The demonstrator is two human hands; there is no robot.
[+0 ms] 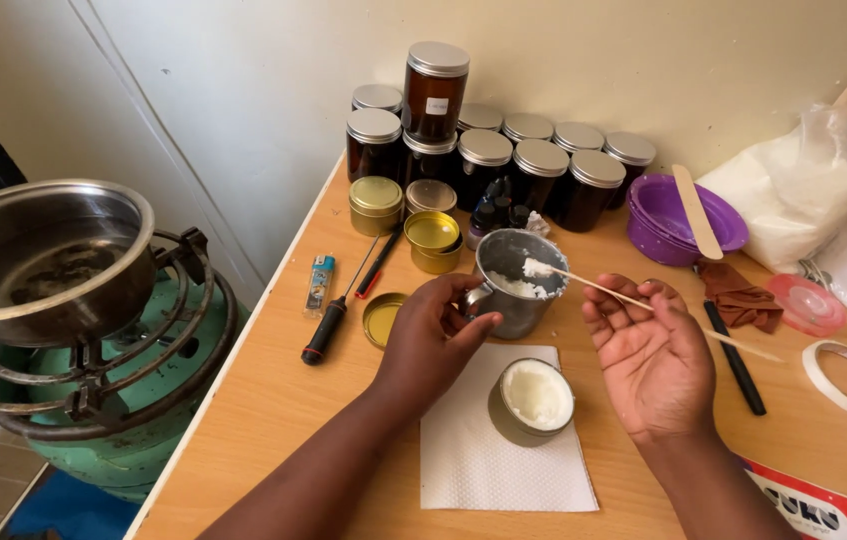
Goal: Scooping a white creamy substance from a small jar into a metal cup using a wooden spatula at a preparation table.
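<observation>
Left hand (430,335) has its grip wrapped around the handle of the small metal cup (516,280) of white wax, sitting on the wooden counter (273,400) just behind the wax-filled tin (532,400) on the paper towel (498,455). Right hand (651,355) pinches a thin wooden stick (593,287), its waxy tip over the cup. Behind are gold tins (432,240), amber jars (483,160) and a purple bowl (678,215); a screwdriver (328,325) and lighter (320,283) lie left.
</observation>
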